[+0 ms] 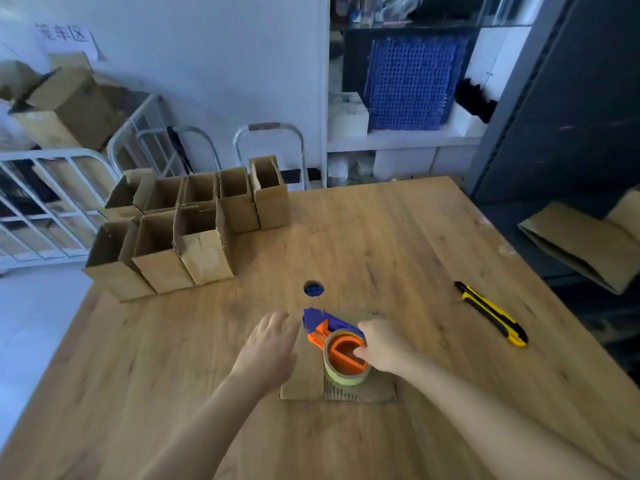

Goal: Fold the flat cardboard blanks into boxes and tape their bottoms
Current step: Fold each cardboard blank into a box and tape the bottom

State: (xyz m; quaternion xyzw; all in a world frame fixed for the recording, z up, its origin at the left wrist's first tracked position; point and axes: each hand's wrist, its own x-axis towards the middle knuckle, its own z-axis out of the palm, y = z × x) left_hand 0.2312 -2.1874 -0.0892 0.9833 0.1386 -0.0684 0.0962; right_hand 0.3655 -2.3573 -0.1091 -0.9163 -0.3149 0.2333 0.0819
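Observation:
A cardboard box (304,382) stands bottom-up near the front middle of the wooden table (398,244). On it sits an orange and blue tape dispenser (337,344) with a yellowish tape roll. My right hand (384,346) grips the dispenser, fingers curled into its orange core. My left hand (268,348) lies flat with straight fingers on the box's left side, pressing it down. Several folded boxes (183,233), open at the top, stand in two rows at the table's back left.
A yellow and black utility knife (491,313) lies on the table to the right. A round hole (313,289) is in the tabletop just beyond the box. Flat cardboard blanks (581,244) lie off the table's right edge. Metal frames and shelves stand behind.

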